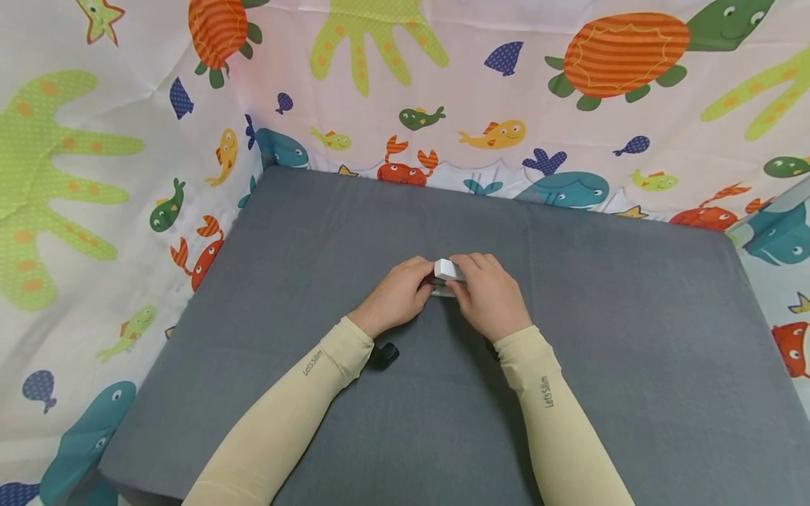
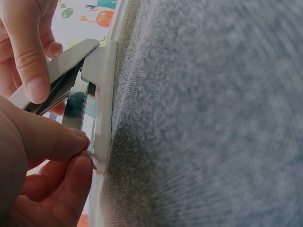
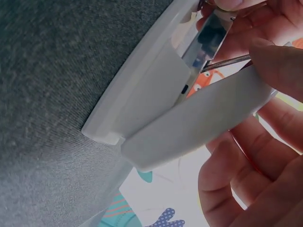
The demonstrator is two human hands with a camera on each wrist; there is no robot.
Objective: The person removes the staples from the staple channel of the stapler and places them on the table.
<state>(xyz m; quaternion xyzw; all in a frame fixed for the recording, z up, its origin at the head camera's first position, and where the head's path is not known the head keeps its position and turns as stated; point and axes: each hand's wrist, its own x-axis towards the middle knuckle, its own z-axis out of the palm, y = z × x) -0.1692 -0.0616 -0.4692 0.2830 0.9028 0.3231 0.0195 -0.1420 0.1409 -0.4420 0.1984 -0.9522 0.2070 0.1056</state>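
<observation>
A white stapler (image 1: pixel 446 270) rests with its base (image 2: pixel 105 113) against the grey surface, its top cover (image 3: pixel 194 123) swung up from the metal magazine (image 2: pixel 75 106). In the right wrist view a thin coiled spring rod (image 3: pixel 225 63) runs between cover and magazine. My right hand (image 1: pixel 496 295) grips the raised cover, thumb on one side and fingers on the other. Thumb and forefinger of my left hand (image 1: pixel 395 292) pinch the free end of the magazine. Those fingertips hide whatever small part lies between them.
A grey cloth-covered table (image 1: pixel 620 337) spreads around both hands. Beyond its back edge and left side hangs a curtain (image 1: pixel 380 105) printed with sea animals. A small black object (image 1: pixel 383 355) shows beneath the left wrist.
</observation>
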